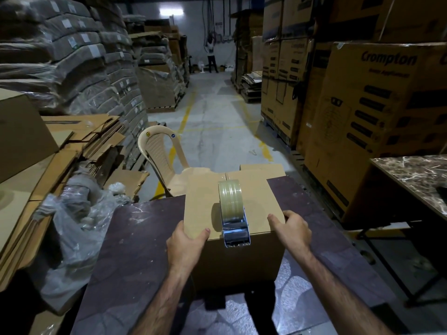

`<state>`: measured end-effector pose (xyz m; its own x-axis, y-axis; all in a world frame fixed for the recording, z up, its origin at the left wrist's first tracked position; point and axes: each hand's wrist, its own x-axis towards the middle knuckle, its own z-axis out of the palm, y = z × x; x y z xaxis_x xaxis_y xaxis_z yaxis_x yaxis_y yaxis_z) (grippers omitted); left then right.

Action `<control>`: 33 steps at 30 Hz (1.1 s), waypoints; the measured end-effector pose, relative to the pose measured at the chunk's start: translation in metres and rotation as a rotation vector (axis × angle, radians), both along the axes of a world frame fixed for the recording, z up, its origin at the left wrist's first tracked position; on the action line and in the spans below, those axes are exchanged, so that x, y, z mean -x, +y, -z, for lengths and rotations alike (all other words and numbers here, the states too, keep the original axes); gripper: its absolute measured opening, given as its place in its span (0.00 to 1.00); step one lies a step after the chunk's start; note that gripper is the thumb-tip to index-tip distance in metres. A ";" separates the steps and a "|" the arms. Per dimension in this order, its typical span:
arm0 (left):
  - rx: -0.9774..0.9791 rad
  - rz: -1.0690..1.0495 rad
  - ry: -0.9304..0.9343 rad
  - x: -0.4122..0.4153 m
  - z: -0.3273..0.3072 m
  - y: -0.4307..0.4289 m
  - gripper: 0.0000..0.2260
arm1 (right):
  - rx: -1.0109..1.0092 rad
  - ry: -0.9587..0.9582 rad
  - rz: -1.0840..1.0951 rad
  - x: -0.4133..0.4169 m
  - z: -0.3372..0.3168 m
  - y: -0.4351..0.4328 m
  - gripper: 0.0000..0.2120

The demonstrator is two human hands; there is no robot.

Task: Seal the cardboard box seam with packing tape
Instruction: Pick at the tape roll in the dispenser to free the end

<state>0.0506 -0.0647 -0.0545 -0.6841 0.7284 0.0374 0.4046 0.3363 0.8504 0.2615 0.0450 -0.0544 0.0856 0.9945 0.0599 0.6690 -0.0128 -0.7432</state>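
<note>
A closed brown cardboard box stands on a dark table in front of me. A tape dispenser with a roll of clear packing tape rests on the box top over the centre seam, its metal front hanging over the near edge. Neither hand touches it. My left hand grips the box's near left corner, thumb on top. My right hand holds the near right corner, fingers over the top edge. A strip of clear tape shows on the seam at the far end of the top.
A beige plastic chair stands beyond the table on the left. Flattened cardboard and crumpled plastic wrap lie at left. A marble-topped table is at right. Tall stacks of cartons line a concrete aisle; a person stands far down it.
</note>
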 end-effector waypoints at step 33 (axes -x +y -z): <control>-0.146 0.160 0.033 -0.038 -0.025 -0.017 0.03 | -0.422 -0.059 -0.441 0.025 -0.019 -0.074 0.18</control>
